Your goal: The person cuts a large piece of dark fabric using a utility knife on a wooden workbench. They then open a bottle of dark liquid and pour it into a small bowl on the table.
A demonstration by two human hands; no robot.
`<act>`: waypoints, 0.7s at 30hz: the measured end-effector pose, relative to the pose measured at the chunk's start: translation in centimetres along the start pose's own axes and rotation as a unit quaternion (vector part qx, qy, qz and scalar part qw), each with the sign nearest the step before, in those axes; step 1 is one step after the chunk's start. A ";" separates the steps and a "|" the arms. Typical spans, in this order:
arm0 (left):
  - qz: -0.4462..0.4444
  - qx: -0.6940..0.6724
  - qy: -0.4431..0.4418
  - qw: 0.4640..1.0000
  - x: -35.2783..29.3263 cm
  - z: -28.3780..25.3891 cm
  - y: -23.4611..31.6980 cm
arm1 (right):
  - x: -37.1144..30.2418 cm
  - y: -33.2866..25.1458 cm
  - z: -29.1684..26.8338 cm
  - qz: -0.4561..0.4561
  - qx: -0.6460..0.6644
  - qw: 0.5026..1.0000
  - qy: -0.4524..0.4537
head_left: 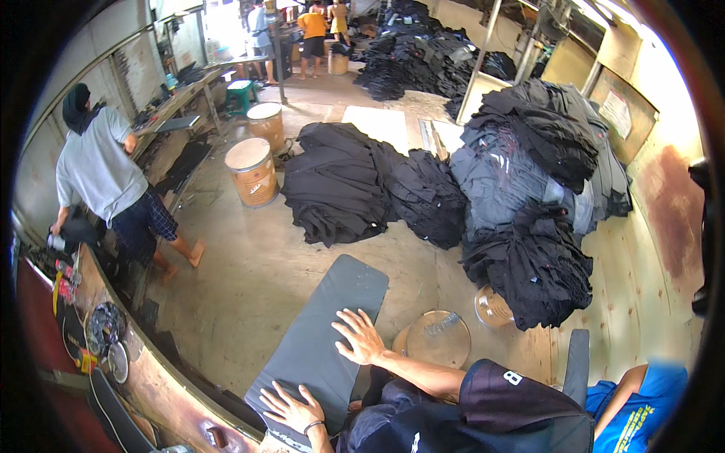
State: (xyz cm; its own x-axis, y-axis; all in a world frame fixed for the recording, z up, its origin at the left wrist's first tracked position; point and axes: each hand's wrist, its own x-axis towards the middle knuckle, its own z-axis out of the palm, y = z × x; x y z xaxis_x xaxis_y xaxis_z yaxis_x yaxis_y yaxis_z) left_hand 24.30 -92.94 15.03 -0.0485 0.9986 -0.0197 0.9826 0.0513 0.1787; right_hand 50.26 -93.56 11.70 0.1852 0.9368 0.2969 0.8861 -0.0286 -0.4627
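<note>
A long board [325, 325] with a smooth dark grey cover lies slantwise in front of me. My left hand [294, 411], with a band at its wrist, rests on the board's near end with the fingers spread. Farther up, at the board's right edge, my right hand [360, 339] lies open, its fingers stretched out over the cover. Neither hand holds anything. Just right of the board stands a round drum [438, 340] with a flat brown top.
Dark garment piles [340, 185] lie ahead, and a taller heap [521, 166] stands to the right. Two brown drums [253, 174] stand beyond the board. A person in a grey shirt [102, 166] stands left by a curved wooden bench edge [166, 392]. A blue-shirted person [634, 408] is at lower right.
</note>
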 end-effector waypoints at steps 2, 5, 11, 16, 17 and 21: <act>0.005 0.019 0.012 1.000 0.1 0.4 -0.1 | 0.0 0.0 0.0 0.005 -0.006 1.000 -0.006; 0.004 0.060 -0.004 0.998 0.3 0.9 -0.4 | 0.0 0.0 0.0 0.015 0.012 1.000 -0.008; 0.001 0.088 -0.012 0.996 0.3 0.7 -0.5 | -0.1 -0.1 0.5 0.016 -0.003 1.000 -0.003; -0.024 0.110 -0.047 0.992 0.4 -0.2 0.3 | -0.2 -0.2 0.8 0.017 -0.016 1.000 0.004; -0.023 0.111 -0.047 0.992 0.5 -0.3 0.4 | -0.2 -0.2 0.9 0.039 -0.020 0.998 -0.036; -0.022 0.119 -0.053 0.991 0.6 -0.3 0.4 | -0.2 -0.4 0.9 0.026 -0.034 0.999 0.005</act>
State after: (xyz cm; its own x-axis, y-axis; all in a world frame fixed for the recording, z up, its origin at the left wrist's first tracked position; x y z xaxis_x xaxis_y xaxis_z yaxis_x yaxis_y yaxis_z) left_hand 24.60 -92.27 15.38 -0.0852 0.9881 -0.1277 0.9951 0.0778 -0.0617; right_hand 49.52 -93.44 11.02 0.2357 0.9301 0.2818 0.9018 -0.1012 -0.4201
